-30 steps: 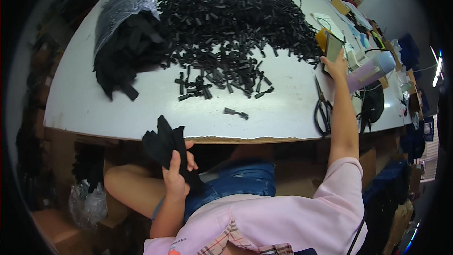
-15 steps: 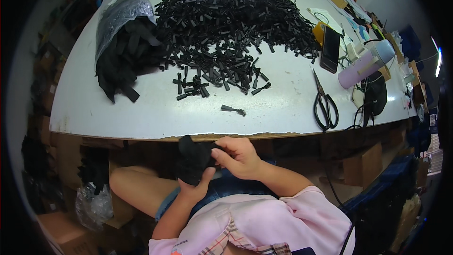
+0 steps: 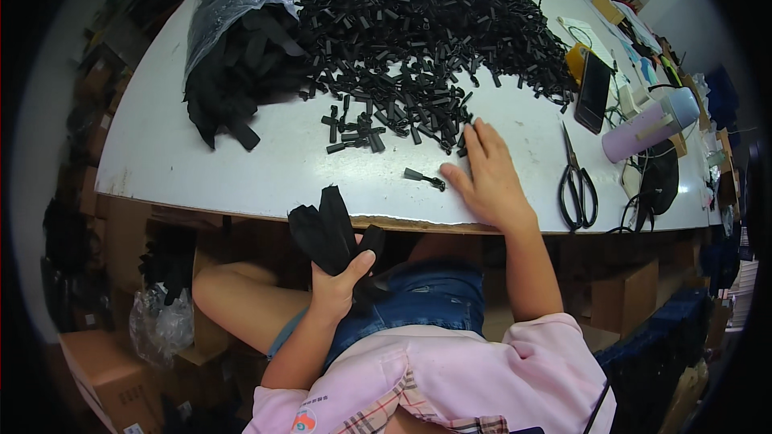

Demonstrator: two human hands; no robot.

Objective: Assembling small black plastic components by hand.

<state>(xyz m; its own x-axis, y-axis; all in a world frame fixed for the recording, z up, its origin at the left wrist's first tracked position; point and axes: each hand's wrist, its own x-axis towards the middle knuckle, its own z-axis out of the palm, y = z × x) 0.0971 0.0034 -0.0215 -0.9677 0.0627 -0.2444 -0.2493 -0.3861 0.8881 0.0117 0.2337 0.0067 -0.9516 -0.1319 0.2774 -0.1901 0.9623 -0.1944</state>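
A bundle of black straps (image 3: 334, 229) is being gripped by the left hand (image 3: 338, 285) just below the desk edge (image 3: 241, 210), at about 6 o'clock from the desk's middle; the fingers are clenched round the lower end, the thumb pressed across it, and the upper ends are fanning loose toward 12 o'clock. The straps are being judged soft, limp and light; a hold low on the gathered end looks surest, since the free ends would flop.

Further on, the right hand (image 3: 489, 181) is being laid flat on the desk, fingers spread and holding nothing. Its index fingertip is resting just beside a single small black piece (image 3: 424, 178), at 9 o'clock from the hand. That piece is being judged light and fairly stiff, best pinched at its narrow end; it would skid easily on the smooth white top.

At 3 o'clock, black-handled scissors (image 3: 576, 181) are lying, with a dark phone (image 3: 593, 91) and a lilac bottle (image 3: 650, 125) beyond.

Farthest, at 12 o'clock, a large heap of black pieces (image 3: 426, 28) is being spread over the desk, and at 10 o'clock a clear bag of black strips (image 3: 237, 40) is spilling open.
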